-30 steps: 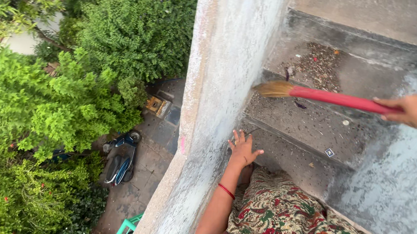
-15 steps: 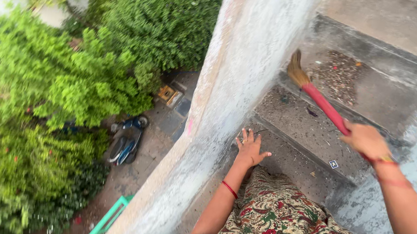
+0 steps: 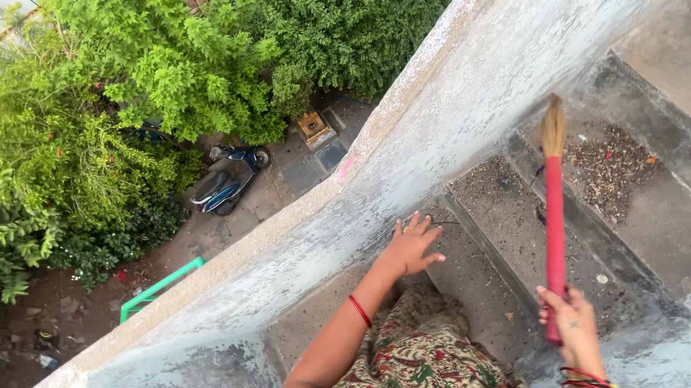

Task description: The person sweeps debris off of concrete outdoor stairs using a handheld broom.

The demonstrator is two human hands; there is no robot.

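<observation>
Right hand: the right hand (image 3: 570,319) is closed around the bottom end of a broom (image 3: 554,225). The grip is tight on the red handle.
Broom: it has a long red handle and a bunch of pale straw at the far end. It points away from the person, out over the steps. The straw end is up by a pile of dirt (image 3: 611,164). I cannot tell if the straw touches the step.
Left hand: the left hand (image 3: 411,245) holds nothing. Its fingers are spread wide and it lies flat where the wall (image 3: 447,136) meets a step. A red band is on that wrist.
Steps: grey stone steps (image 3: 514,222) go up and away from the person. They are dusty with small bits on them.
Dirt pile: dry brown bits lie in a heap on a higher step, just right of the straw end.
Clothes: a cloth with red, green and cream flowers (image 3: 430,370) is at the bottom, between the two arms.
Wall: a thick grey wall runs along the left side of the steps.
Far below: green trees (image 3: 152,67), a parked scooter (image 3: 225,181) and a green rail (image 3: 157,286) are down on the ground, past the wall.
</observation>
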